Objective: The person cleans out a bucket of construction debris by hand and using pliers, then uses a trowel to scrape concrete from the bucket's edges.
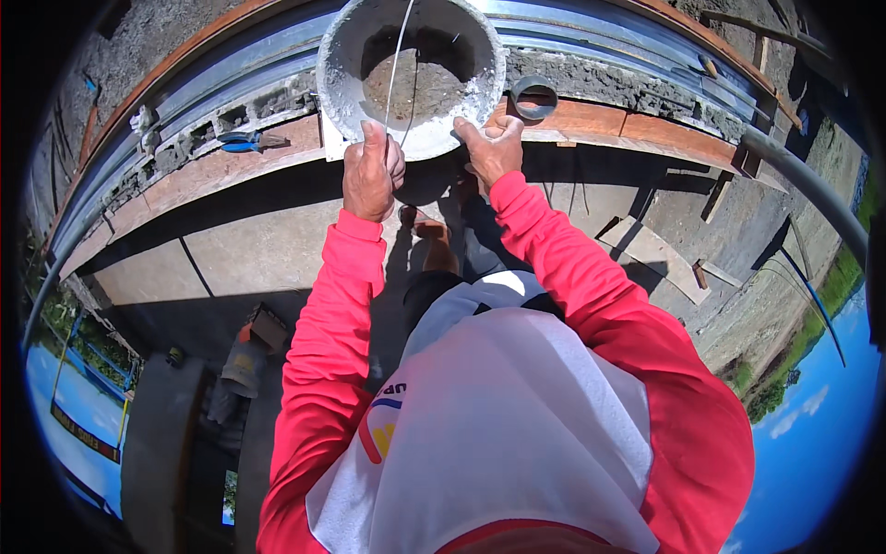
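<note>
A round grey-white bucket [334,69], crusted with dried cement, stands before me on the ledge with a grey-brown residue in its bottom. A thin pale wire [398,65] crosses its mouth and runs down to my left hand [372,175]. That hand is closed at the near rim, thumb up, with the wire's lower end between thumb and fingers. At the rim's near right side my right hand [492,152] grips the bucket, its thumb on the edge and the other fingers partly hidden. Just right of it sits a short grey pipe piece [534,98].
Blue-handled pliers [254,141] lie on the wooden plank [198,171] left of the bucket. Rough hollow blocks [268,100] and metal channels [591,32] run behind. A curved grey pipe [808,185] rises at right. Below lie board pieces [657,257] on the floor.
</note>
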Motion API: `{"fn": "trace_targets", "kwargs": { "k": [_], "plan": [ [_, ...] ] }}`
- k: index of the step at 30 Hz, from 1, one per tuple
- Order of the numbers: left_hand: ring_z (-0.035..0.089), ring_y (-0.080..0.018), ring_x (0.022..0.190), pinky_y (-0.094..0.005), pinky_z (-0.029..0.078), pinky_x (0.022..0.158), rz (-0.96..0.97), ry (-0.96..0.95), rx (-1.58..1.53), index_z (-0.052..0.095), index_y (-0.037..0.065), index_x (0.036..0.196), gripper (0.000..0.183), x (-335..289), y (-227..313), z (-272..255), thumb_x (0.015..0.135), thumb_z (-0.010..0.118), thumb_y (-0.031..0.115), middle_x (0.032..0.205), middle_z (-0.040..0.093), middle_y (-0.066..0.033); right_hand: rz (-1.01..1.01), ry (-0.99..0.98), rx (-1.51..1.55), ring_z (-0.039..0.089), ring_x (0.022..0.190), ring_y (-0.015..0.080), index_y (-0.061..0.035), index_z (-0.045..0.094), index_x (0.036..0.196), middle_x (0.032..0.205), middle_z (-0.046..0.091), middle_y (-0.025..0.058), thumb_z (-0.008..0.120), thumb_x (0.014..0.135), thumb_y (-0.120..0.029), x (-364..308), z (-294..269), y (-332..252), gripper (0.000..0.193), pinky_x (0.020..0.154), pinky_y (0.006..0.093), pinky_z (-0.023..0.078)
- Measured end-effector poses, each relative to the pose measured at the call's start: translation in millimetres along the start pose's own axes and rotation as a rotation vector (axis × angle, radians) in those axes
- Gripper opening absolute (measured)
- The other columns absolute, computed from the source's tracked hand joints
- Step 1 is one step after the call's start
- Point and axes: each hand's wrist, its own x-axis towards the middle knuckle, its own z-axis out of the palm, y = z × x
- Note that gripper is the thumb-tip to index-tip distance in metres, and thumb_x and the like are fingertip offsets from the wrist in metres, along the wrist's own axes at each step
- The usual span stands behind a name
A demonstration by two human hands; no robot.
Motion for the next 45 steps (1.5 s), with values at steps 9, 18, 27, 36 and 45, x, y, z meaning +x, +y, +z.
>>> {"fn": "trace_targets", "kwargs": {
  "k": [9, 18, 27, 36, 45],
  "plan": [
    [0.017, -0.0115, 0.037, -0.0224, 0.012, 0.034, 0.417, 0.104, -0.238, 0.02, 0.013, 0.044, 0.054, 42.5, 9.1, 10.3, 0.081, 0.032, 0.051, 0.041, 0.018, 0.0003, 0.213, -0.384, 0.526, 0.056, 0.059, 0.0216, 0.0047, 0.046, 0.092, 0.079, 0.054, 0.012, 0.047, 0.07, -0.002, 16.5, 20.6, 7.9, 0.023, 0.042, 0.0298, 0.051],
    [0.015, -0.0119, 0.033, -0.0243, 0.012, 0.034, 0.605, 0.111, -0.214, 0.017, 0.014, 0.044, 0.055, 119.6, -2.7, 14.8, 0.077, 0.036, 0.055, 0.038, 0.016, 0.0008, 0.395, -0.445, 0.677, 0.057, 0.055, 0.0225, 0.0044, 0.044, 0.094, 0.077, 0.057, 0.0135, 0.047, 0.068, -0.004, 22.6, 9.2, 0.7, 0.027, 0.043, 0.0305, 0.049],
    [0.04, -0.0187, 0.045, -0.0281, 0.031, 0.041, 0.676, -0.172, 0.755, 0.043, 0.002, 0.056, 0.038, 77.2, 33.5, -27.7, 0.084, 0.041, 0.028, 0.05, 0.04, -0.0057, 0.25, -0.393, 0.695, 0.058, 0.063, 0.0194, 0.0005, 0.044, 0.102, 0.082, 0.057, 0.0127, 0.051, 0.071, -0.009, 1.6, 32.0, 23.3, 0.033, 0.051, 0.0298, 0.05],
    [0.051, -0.0286, 0.054, -0.033, 0.041, 0.051, 0.155, -0.525, 1.575, 0.052, -0.002, 0.073, 0.012, 51.2, 46.9, -33.6, 0.073, 0.043, 0.006, 0.062, 0.053, -0.0135, 0.655, -0.591, 0.833, 0.057, 0.059, 0.0234, 0.0069, 0.044, 0.087, 0.075, 0.051, 0.0123, 0.05, 0.073, -0.01, 2.1, 37.0, 49.1, 0.023, 0.048, 0.0324, 0.052],
    [0.049, -0.0108, 0.054, -0.0218, 0.04, 0.047, -0.157, -0.192, 1.096, 0.049, -0.006, 0.095, 0.022, 32.9, 40.5, -25.8, 0.083, 0.037, 0.009, 0.067, 0.054, -0.0098, 0.685, -0.495, 0.804, 0.053, 0.061, 0.0204, 0.003, 0.04, 0.098, 0.083, 0.05, 0.0124, 0.052, 0.073, -0.008, -3.2, 51.4, 61.7, 0.029, 0.051, 0.0336, 0.052]
  ]
}}
